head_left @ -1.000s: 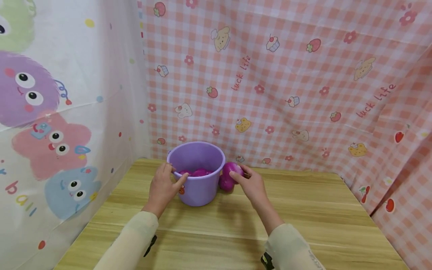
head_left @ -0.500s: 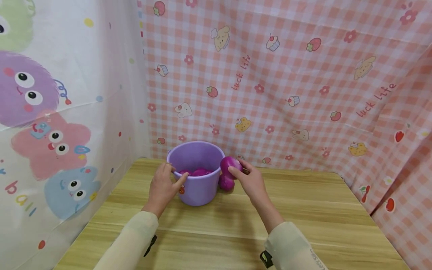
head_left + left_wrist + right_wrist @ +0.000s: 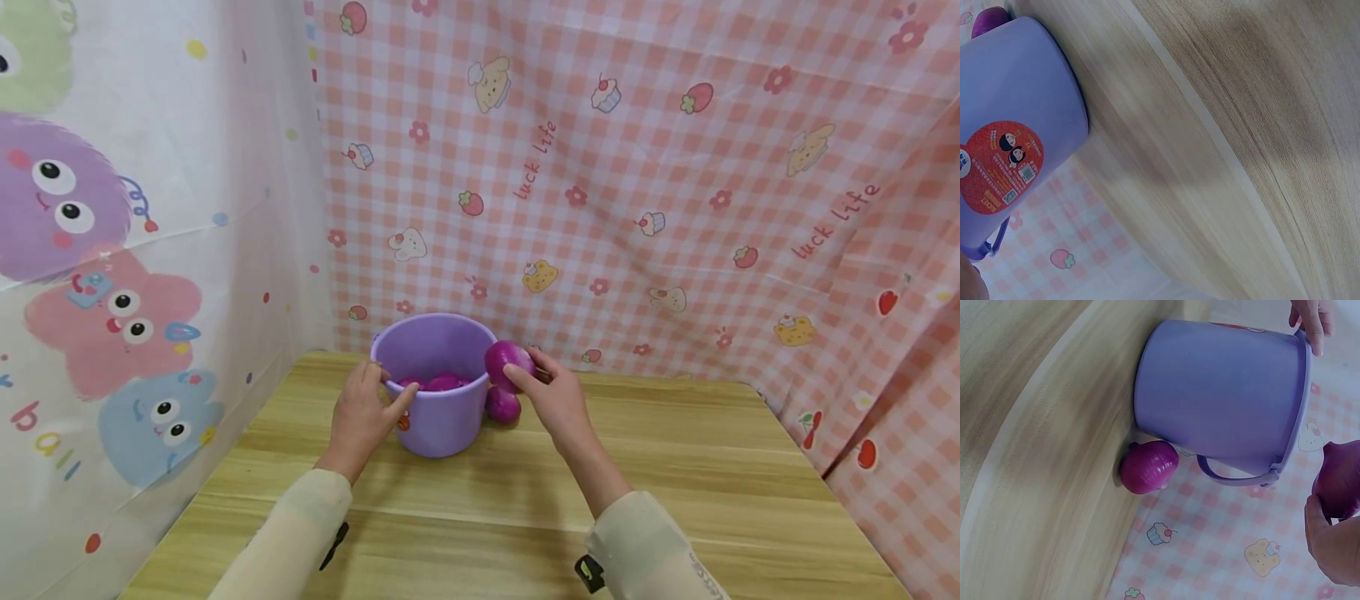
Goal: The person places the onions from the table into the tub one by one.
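Note:
A light purple bucket (image 3: pixel 442 425) stands upright toward the back of the table, with several red onions (image 3: pixel 446 382) inside it. My left hand (image 3: pixel 363 417) grips its near-left rim, thumb at the front and fingers over the edge. Between thumb and fingers, my right hand (image 3: pixel 553 400) holds a red onion (image 3: pixel 505 365) raised beside the bucket's right rim. Beneath that, one more red onion (image 3: pixel 503 406) lies on the table close to the bucket's right side. The right wrist view shows the held onion (image 3: pixel 1342 478) at rim height, partly cut off by the frame edge.
The wood-grain table (image 3: pixel 637 500) stretches in front of the bucket and to its right. A checked pink cloth (image 3: pixel 645 167) hangs right behind the table, and a white cartoon cloth (image 3: pixel 247 208) hangs on the left. The bucket's handle (image 3: pixel 1235 480) hangs down its side.
My right hand has lifted the held onion up and slightly left, from resting against the lower onion to the level of the bucket's rim. The left hand and bucket have stayed put.

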Action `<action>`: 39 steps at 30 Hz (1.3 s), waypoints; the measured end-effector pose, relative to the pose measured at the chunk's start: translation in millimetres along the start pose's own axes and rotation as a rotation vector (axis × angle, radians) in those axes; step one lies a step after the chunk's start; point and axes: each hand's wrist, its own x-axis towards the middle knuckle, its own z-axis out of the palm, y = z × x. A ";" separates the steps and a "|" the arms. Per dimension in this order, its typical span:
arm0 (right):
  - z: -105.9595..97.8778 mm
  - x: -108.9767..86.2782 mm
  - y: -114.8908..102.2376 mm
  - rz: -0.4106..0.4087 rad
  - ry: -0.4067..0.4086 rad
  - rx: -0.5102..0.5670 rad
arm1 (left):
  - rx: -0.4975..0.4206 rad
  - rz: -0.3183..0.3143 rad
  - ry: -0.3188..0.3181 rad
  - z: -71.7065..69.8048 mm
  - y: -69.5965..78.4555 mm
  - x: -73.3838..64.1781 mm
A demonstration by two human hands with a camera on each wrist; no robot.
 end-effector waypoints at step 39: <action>15.1 2.7 -8.6 0.000 -0.031 -0.008 | -0.009 -0.001 -0.004 -1.3 -0.5 -0.3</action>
